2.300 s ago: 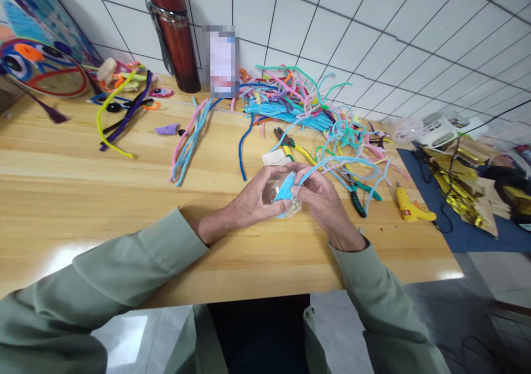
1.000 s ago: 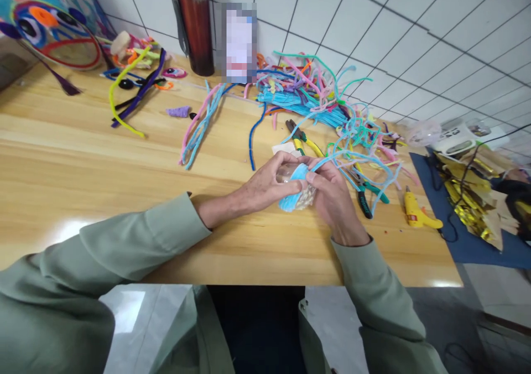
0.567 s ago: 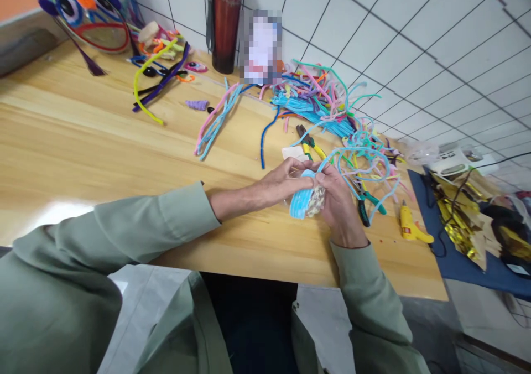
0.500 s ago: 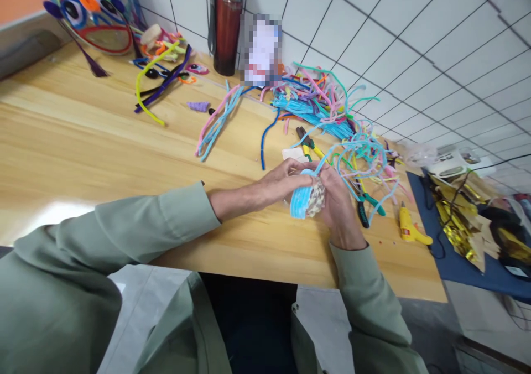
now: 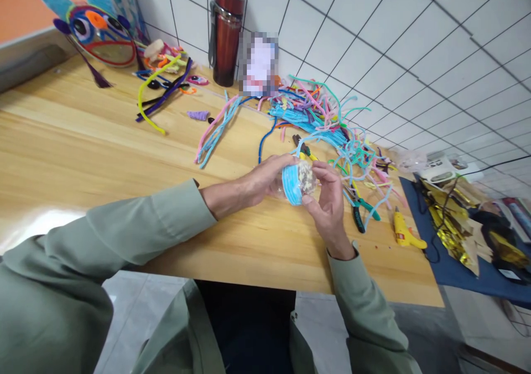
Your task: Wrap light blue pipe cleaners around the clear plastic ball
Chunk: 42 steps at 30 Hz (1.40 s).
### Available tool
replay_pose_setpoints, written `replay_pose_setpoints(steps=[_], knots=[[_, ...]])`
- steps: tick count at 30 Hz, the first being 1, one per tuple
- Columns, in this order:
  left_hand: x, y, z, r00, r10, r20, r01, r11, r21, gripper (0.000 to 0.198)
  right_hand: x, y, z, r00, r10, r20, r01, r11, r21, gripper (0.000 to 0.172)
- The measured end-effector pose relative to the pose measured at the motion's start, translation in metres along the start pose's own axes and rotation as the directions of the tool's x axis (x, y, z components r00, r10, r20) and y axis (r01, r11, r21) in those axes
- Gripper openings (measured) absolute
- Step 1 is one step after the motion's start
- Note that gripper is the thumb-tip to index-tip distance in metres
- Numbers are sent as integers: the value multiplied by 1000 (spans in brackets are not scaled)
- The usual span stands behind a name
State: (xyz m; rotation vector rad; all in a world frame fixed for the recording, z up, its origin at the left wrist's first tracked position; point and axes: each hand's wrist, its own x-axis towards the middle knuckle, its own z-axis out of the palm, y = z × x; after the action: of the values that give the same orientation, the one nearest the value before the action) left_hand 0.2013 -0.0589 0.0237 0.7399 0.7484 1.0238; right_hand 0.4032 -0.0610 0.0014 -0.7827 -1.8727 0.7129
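Observation:
Between my hands is a small clear plastic container (image 5: pixel 292 185) with light blue pipe cleaner wound around its middle. One end facing right looks whitish and lumpy; I cannot make out what that is. My left hand (image 5: pixel 262 181) is wrapped around its left side. On the other side, my right hand (image 5: pixel 331 203) cups the right end, thumb below and fingers above. A loose light blue pipe cleaner strand rises from the container's top toward the pile behind. Just beyond my hands lie pliers with yellow handles (image 5: pixel 305 150), partly covered.
A pile of colored pipe cleaners (image 5: pixel 307 117) lies along the wall, near a phone (image 5: pixel 260 64) and a red thermos (image 5: pixel 227 34). Green-handled pliers (image 5: pixel 360 213) and a yellow glue gun (image 5: pixel 405 230) are at right. A decorated face mask (image 5: pixel 103 34) stands far left.
The container has turned and moved slightly left in my hands, showing more of its lumpy end. My right fingers have opened out around that end. The camera view has shifted a little.

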Motion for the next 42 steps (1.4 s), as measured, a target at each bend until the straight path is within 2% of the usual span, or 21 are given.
replay_pose_setpoints(steps=[5,14,20,27,31,33,42], knots=[[0,-3,-1,1000,20,-10,-20,1000,5,32,0,1,-1,997,61,49,-62,998,5,51],[1,-8,-4,1000,-3,-24,4,1000,12,37,0,3,-5,994,65,93,-65,998,-3,54],[2,-9,-5,999,11,-49,-10,1000,22,42,2,0,-4,993,93,77,-101,988,118,41],[2,-11,-6,995,-7,-100,6,1000,-5,42,0,4,-5,992,47,119,-48,999,1,57],[1,-10,-4,1000,-9,-29,10,1000,9,40,1,2,-12,986,92,142,-99,994,38,50],[2,-9,-4,1000,-6,-1,6,1000,6,41,2,1,-15,982,98,162,-105,994,34,51],[2,-12,-3,1000,-18,-17,17,999,-48,39,6,-9,-16,979,14,204,10,993,-119,64]])
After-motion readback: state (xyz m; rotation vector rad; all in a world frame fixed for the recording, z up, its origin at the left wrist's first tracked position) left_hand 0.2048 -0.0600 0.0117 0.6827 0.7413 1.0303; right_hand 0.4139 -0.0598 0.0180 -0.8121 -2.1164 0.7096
